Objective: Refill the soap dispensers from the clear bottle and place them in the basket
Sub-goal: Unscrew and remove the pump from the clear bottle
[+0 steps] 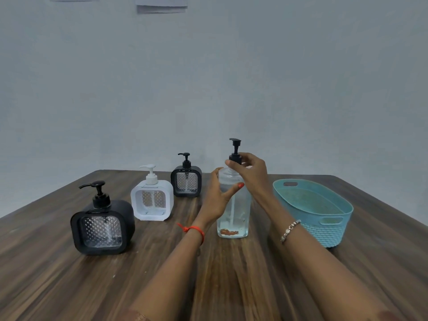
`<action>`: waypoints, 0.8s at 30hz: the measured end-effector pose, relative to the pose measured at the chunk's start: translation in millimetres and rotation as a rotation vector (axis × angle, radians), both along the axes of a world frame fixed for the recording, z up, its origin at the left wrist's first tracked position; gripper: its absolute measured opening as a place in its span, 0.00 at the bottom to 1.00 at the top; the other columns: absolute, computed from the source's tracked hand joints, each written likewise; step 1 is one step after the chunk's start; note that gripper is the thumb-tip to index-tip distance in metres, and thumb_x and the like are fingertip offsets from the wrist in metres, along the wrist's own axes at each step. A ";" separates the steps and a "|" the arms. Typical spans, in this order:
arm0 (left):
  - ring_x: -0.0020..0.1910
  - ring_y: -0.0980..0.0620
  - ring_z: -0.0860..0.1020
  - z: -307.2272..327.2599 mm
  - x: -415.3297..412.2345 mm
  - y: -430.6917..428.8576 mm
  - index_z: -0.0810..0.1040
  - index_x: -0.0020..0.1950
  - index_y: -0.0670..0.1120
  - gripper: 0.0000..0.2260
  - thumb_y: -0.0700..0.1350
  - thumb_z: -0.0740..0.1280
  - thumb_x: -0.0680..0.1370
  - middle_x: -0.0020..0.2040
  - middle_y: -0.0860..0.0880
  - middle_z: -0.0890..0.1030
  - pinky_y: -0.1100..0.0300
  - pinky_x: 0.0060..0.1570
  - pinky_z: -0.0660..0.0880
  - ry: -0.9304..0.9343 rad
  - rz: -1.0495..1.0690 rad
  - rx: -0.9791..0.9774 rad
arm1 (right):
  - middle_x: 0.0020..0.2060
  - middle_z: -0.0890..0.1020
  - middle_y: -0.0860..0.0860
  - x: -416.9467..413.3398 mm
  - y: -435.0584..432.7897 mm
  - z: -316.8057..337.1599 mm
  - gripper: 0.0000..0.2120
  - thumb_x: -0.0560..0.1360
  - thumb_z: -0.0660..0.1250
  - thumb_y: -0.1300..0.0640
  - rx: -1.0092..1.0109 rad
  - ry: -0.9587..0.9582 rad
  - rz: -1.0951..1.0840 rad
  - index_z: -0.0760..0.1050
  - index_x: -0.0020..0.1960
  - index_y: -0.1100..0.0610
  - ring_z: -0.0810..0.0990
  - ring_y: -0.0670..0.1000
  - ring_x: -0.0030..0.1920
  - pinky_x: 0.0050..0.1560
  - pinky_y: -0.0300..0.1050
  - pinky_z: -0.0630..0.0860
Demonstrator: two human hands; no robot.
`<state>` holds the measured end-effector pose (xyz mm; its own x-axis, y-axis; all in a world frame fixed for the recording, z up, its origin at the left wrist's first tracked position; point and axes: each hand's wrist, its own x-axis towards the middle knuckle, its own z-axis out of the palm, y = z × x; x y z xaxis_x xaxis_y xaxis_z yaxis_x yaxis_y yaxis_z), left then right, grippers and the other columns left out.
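While the clear bottle (234, 205) stands upright on the wooden table (69, 286), its long axis runs straight up and down and the spout of its black pump (235, 149) points to my left. It sits right of centre, between the row of dispensers and the basket, and touches neither. My left hand (217, 198) is wrapped round its upper body, thumb laid across the front. My right hand (250, 172) comes over the top, its fingers pinching the black collar at the base of the pump. Both hands are therefore clamped on the same bottle, one just above the other. A dip tube shows through the clear wall, and something reddish-brown lies at the bottom. I cannot tell the liquid level.

I count three dispensers, standing in a diagonal line to the left: a near black dispenser (103, 230), a white dispenser (151, 200) and a far black dispenser (186, 181). Each is upright with its spout turned left, and they stand apart from one another. One teal basket (324, 232) sits to the right, its long axis running from far left to near right, with a handle slot at each end.

A red thread (194, 230) circles my left wrist and a beaded bracelet (289, 229) my right.
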<state>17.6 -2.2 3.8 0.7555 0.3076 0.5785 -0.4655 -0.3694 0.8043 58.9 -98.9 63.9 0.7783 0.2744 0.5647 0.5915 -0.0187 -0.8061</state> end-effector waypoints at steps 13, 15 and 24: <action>0.60 0.54 0.74 -2.0 1.8 1.6 0.63 0.62 0.54 0.24 0.52 0.71 0.72 0.58 0.54 0.74 0.55 0.63 0.72 -0.001 0.031 0.016 | 0.50 0.82 0.59 0.9 -1.2 8.4 0.15 0.71 0.68 0.67 0.222 0.159 0.108 0.76 0.57 0.67 0.82 0.41 0.37 0.44 0.32 0.77; 0.60 0.55 0.74 -2.0 2.0 1.4 0.63 0.63 0.53 0.24 0.51 0.71 0.72 0.58 0.53 0.74 0.56 0.63 0.72 -0.009 0.031 0.017 | 0.50 0.83 0.57 0.0 0.5 7.1 0.19 0.68 0.74 0.57 0.107 0.119 0.065 0.76 0.55 0.62 0.82 0.51 0.47 0.55 0.48 0.78; 0.60 0.53 0.75 -3.2 2.2 2.9 0.63 0.65 0.50 0.25 0.51 0.71 0.72 0.60 0.50 0.74 0.54 0.63 0.72 0.011 0.037 0.017 | 0.48 0.83 0.61 -0.1 0.5 6.7 0.17 0.65 0.75 0.64 0.116 0.085 -0.001 0.78 0.52 0.64 0.81 0.56 0.47 0.53 0.50 0.79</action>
